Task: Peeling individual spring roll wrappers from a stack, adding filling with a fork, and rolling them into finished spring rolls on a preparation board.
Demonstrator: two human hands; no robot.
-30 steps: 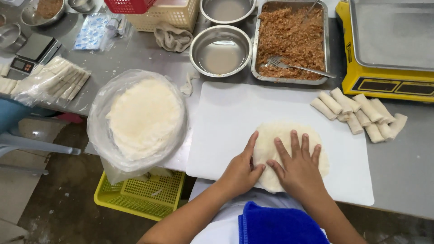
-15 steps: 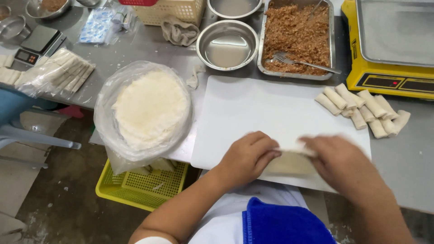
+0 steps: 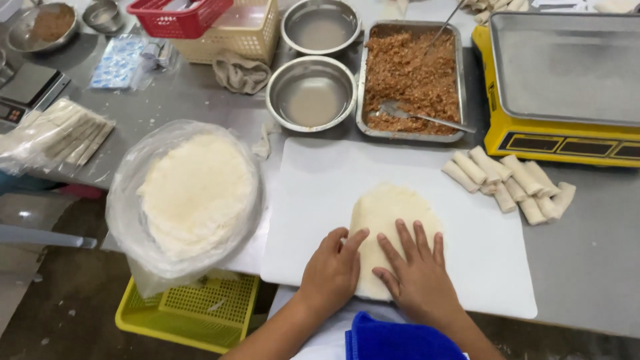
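Observation:
A round pale wrapper (image 3: 390, 220) lies flat on the white cutting board (image 3: 320, 187). My left hand (image 3: 333, 267) rests flat at the wrapper's near left edge, fingers spread. My right hand (image 3: 413, 270) presses palm-down on its near half, fingers apart. Neither hand grips anything. To the left, a stack of wrappers (image 3: 197, 193) sits in a clear plastic bag. Behind the board stands a metal tray of brown minced filling (image 3: 413, 73) with a spoon (image 3: 417, 115) in it. Several finished rolls (image 3: 510, 183) lie to the right of the board.
Two steel bowls (image 3: 312, 92) stand behind the board. A yellow scale with a steel tray (image 3: 567, 87) is at the right. A yellow basket (image 3: 190, 310) sits low at the left, baskets (image 3: 220, 23) and a small digital scale (image 3: 23, 90) at the back left.
Half a second ago both hands were lifting the wrapper at the board's near edge. Now it lies flat and both hands press on it.

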